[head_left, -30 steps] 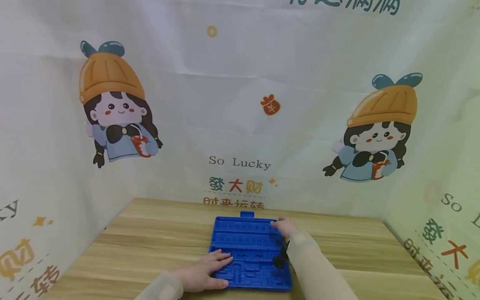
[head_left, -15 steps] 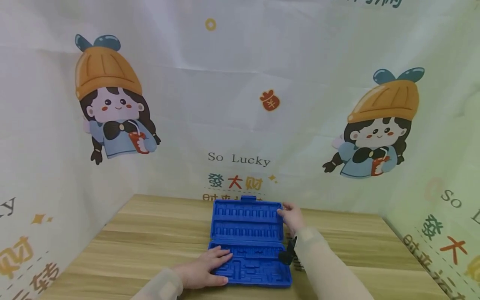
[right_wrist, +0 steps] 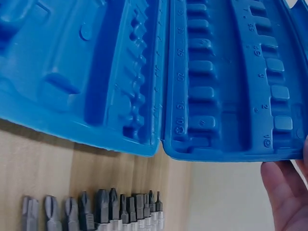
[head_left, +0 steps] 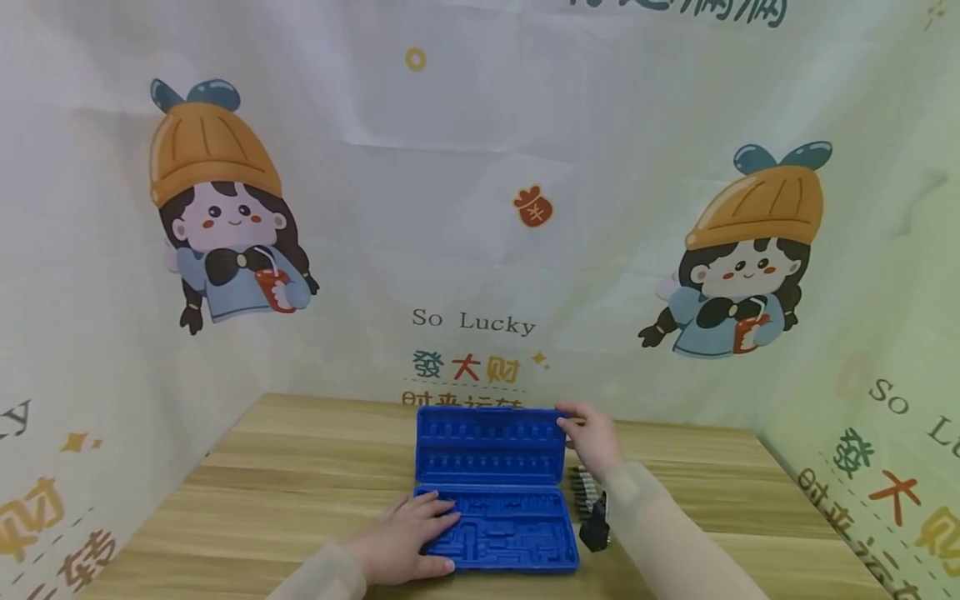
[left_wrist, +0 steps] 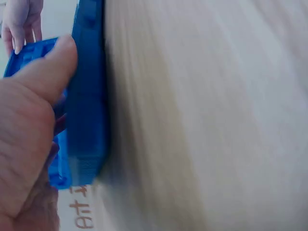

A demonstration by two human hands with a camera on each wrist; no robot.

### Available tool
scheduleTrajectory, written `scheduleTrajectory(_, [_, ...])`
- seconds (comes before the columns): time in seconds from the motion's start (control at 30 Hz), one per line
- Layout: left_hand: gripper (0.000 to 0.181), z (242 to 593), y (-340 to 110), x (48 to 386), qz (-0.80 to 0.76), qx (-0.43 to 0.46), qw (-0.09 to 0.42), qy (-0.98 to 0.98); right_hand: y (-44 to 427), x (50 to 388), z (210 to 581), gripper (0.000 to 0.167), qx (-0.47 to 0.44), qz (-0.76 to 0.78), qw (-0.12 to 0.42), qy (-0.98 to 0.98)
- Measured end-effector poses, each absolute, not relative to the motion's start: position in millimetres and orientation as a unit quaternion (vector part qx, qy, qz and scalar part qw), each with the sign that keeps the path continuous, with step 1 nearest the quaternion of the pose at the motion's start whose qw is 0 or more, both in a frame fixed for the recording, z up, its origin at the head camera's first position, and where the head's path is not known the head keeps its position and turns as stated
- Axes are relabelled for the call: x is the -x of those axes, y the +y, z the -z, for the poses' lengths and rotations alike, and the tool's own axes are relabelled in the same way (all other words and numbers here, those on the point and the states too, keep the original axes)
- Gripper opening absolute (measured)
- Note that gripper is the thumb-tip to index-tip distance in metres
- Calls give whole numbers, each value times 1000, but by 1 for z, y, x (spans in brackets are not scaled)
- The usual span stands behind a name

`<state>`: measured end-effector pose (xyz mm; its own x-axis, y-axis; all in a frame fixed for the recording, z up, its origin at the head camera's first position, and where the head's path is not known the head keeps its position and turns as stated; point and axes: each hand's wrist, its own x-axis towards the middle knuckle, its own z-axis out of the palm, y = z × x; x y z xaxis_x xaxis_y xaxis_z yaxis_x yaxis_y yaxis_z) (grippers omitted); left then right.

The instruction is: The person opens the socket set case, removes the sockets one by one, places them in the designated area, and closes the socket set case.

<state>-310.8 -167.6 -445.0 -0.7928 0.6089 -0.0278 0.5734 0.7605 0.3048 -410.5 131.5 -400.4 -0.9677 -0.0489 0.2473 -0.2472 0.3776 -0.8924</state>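
A blue plastic bit-socket case lies unfolded on the wooden table, its moulded base (head_left: 517,546) flat and its lid (head_left: 491,447) standing up at the back. The slots that show in both halves hold nothing. My left hand (head_left: 397,540) rests on the base's left side with fingers spread; in the left wrist view its thumb (left_wrist: 60,60) lies against the case's edge. My right hand (head_left: 596,442) pinches the lid's upper right corner. In the right wrist view, fingertips (right_wrist: 279,185) touch the lid's rim, and the rest of that hand is cut off.
Right of the case, several metal bit sockets (right_wrist: 102,207) stand in a row on the table (head_left: 300,467), partly covered by a black device (head_left: 596,529) at the right wrist. A printed cloth backdrop (head_left: 420,208) rises behind the table.
The lid has swung up from lying leaned back to nearly upright, with my right hand moving along on its corner. The metal bit sockets have come into view. My left hand stays put.
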Motion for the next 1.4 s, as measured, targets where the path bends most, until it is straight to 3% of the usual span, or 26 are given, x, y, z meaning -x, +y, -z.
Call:
scheduleTrajectory(0.17, [57, 426, -162, 318, -196, -320, -57, 925, 135, 405, 402, 26, -81, -551, 102, -825])
scheduleTrajectory(0.33, [50, 393, -168, 337, -277, -240, -173, 914, 137, 399, 402, 24, -91, -554, 115, -819])
scheduleTrajectory(0.4, [54, 384, -173, 346, -282, -213, -175, 919, 139, 396, 402, 23, -95, -554, 117, -819])
scheduleTrajectory(0.6, [58, 380, -186, 362, -285, -176, -72, 939, 144, 385, 404, 21, -108, -544, 114, -824])
scheduleTrajectory(0.7, [53, 380, -186, 365, -298, -168, -54, 938, 146, 381, 405, 20, -110, -538, 116, -828])
scheduleTrajectory(1.0, [26, 387, -182, 356, -261, -193, -125, 937, 154, 362, 405, 17, -172, -477, 151, -849])
scheduleTrajectory(1.4, [25, 409, -193, 302, -126, -361, -189, 904, 168, 322, 420, 20, -380, -272, 252, -847])
